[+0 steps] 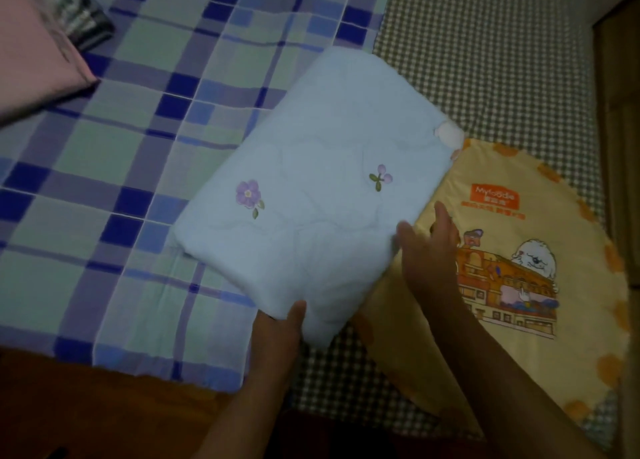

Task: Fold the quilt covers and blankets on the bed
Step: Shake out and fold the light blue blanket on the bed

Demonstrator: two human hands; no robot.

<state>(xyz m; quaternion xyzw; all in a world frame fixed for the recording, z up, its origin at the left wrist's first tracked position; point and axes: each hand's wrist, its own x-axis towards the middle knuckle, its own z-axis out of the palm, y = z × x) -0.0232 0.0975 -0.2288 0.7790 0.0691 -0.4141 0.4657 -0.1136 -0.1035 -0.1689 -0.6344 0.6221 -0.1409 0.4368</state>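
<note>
A folded light blue quilt (311, 181) with small embroidered purple flowers lies tilted across the middle of the bed. My left hand (277, 327) grips its near corner, thumb on top and fingers hidden beneath. My right hand (429, 244) presses with straight fingers against the quilt's right edge. A yellow blanket (502, 285) printed with a cartoon dog and a building lies flat to the right, partly under the blue quilt.
A blue, green and purple plaid sheet (114, 167) covers the left of the bed. A small-check sheet (485, 60) covers the right. A pink cloth (31, 53) and a dark striped item (86, 18) sit far left. The wooden bed edge (104, 406) runs along the front.
</note>
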